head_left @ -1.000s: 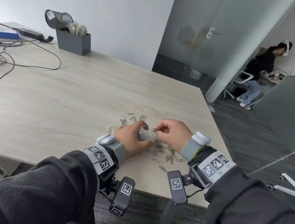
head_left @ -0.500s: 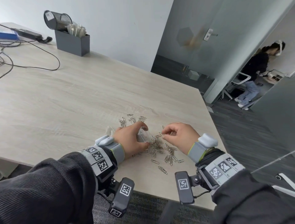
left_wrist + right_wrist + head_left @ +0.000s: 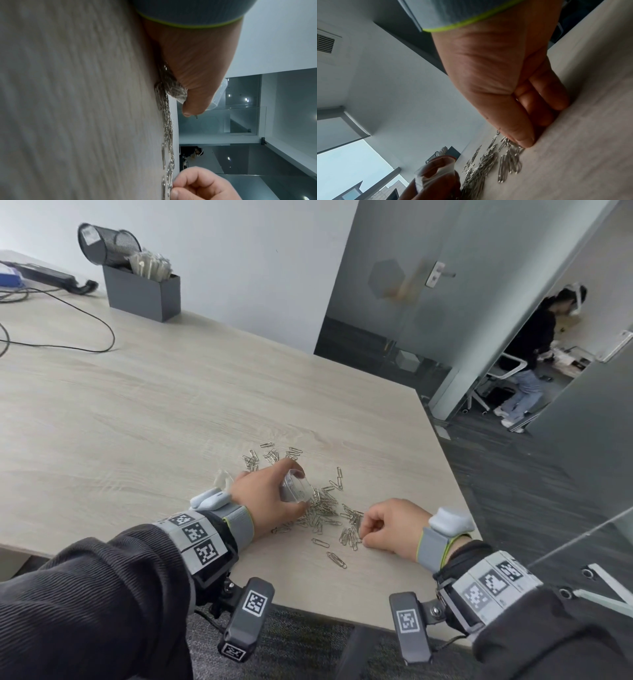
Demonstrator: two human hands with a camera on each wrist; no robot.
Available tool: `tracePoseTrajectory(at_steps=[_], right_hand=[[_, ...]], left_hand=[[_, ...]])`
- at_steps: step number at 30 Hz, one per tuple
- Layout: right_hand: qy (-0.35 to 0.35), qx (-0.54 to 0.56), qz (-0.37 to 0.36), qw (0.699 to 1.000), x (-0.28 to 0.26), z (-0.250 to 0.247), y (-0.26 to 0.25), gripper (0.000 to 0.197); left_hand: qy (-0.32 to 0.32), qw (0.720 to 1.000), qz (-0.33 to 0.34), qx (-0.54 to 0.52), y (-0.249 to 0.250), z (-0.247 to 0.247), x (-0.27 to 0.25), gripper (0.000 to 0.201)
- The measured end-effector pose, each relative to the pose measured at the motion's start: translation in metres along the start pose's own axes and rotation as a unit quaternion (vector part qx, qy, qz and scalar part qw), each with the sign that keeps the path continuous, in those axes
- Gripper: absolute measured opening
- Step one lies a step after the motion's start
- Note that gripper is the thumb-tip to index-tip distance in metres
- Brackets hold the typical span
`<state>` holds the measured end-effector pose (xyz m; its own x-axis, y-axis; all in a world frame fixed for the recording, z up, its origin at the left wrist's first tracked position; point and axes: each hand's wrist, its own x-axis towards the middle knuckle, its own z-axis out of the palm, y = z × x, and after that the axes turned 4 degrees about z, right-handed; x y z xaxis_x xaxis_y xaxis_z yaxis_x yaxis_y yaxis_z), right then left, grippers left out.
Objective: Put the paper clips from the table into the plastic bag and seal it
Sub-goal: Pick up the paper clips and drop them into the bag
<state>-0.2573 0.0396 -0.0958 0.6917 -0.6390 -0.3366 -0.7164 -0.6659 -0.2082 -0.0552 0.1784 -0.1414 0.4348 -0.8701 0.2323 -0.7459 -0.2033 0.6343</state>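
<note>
Left hand [image 3: 270, 494] fingers curl round the plastic bag [image 3: 295, 487], mouth propped beside the paper clips [image 3: 325, 510] heap on the bench [image 3: 144, 412] — likely for easy dropping. Right hand [image 3: 394, 527] fingers pinch together on clips at the heap's near edge — grabbing another batch.

No words, brands or numbers can be read in any view. The only signs are black-and-white square code markers on the wrist bands [image 3: 197, 534] and on the camera mounts [image 3: 255, 601] below both wrists. A pale label on the mesh cup [image 3: 89, 234] is too blurred to make out.
</note>
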Motion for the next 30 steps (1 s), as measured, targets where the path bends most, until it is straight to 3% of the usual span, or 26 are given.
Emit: tracePoseTrajectory(at_steps=[5,9,18,25,30], right_hand=[[0.057,0.029,-0.034,0.997,0.006,0.006,-0.015,0.027],[0.045,0.028,0.002,0.999,0.012,0.005,-0.018,0.076],[0.007,0.008,0.036,0.999,0.026,0.000,-0.021,0.122],[-0.011,-0.002,0.006,1.000,0.044,-0.006,-0.028,0.114],[0.004,0.044,-0.043,0.998,0.047,-0.002,-0.029,0.086]], left_hand=[[-0.005,1.000,0.003,-0.007,-0.001,-0.001,0.000,0.043],[-0.003,1.000,0.003,0.000,-0.003,-0.001,0.001,0.043],[-0.001,1.000,0.002,0.009,0.000,0.000,0.001,0.044],[-0.002,1.000,0.002,0.004,-0.004,0.004,0.002,0.045],[-0.003,1.000,0.003,0.006,-0.005,0.005,0.004,0.045]])
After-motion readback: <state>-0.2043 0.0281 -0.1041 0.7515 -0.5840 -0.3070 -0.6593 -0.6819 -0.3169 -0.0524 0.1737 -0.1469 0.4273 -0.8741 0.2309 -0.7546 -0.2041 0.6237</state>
